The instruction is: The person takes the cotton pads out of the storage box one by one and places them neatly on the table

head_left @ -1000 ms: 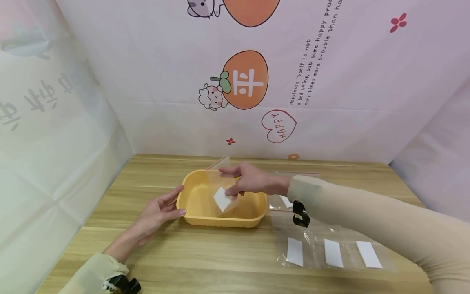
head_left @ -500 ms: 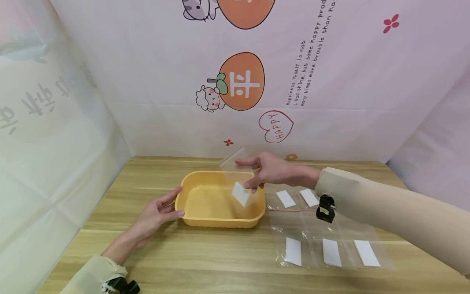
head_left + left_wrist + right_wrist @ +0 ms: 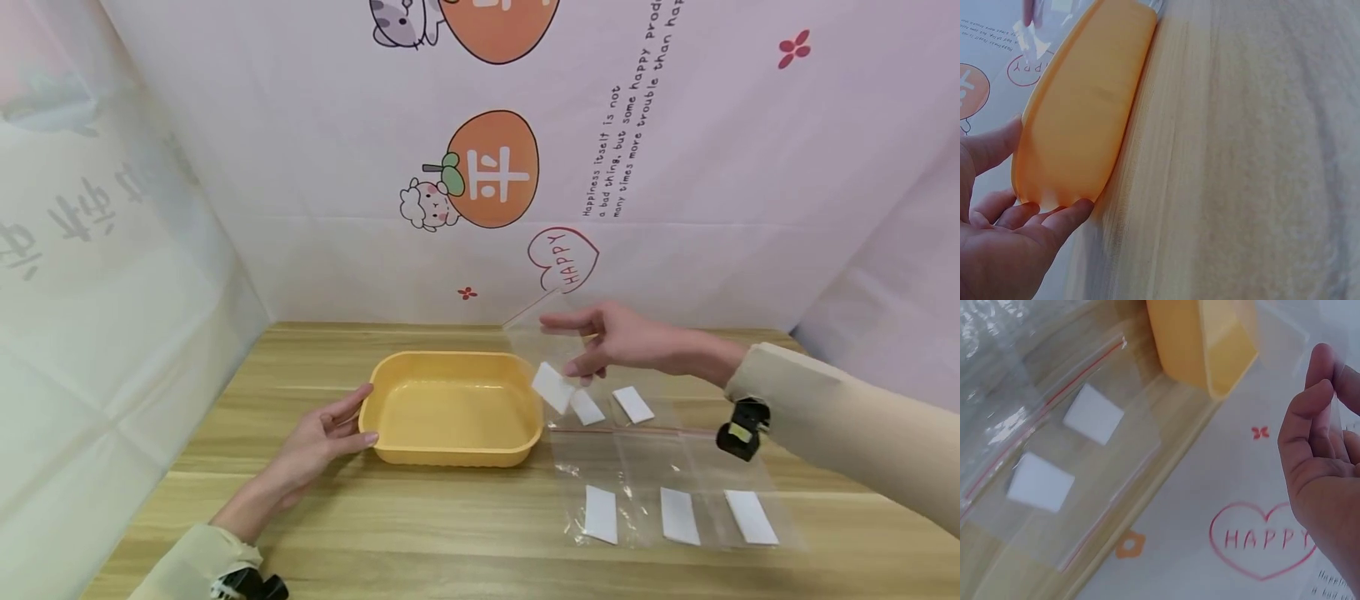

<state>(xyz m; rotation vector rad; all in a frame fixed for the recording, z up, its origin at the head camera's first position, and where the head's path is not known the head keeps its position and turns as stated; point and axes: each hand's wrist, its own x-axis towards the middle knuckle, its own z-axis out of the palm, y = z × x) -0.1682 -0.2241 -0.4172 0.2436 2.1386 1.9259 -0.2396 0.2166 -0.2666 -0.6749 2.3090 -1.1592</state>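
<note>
A yellow plastic basin [image 3: 454, 457] stands on the table with bare inside showing. My left hand [image 3: 313, 443] grips its left end, thumb and fingers spread along the wall [image 3: 1082, 119] in the left wrist view. Right of the basin, above the table, my right hand [image 3: 626, 337] pinches a clear zip bag [image 3: 534, 335] between thumb and fingers. A flat white piece [image 3: 552, 388] is inside that bag, near the thumb. The bag hangs tilted and overlaps other bags behind it. In the right wrist view, the fingertips [image 3: 1320, 359] meet on its film.
Several clear zip bags lie in two rows right of the basin, with white pieces [image 3: 601, 514], [image 3: 633, 405] in them. Red zip strips [image 3: 585, 431] edge some bags. A printed cloth backdrop [image 3: 337, 275] rises behind the table's [image 3: 360, 542] far edge.
My right hand has moved to the right with the zip bag, from over the basin to over the back row of bags. The left hand keeps its grip on the basin.
</note>
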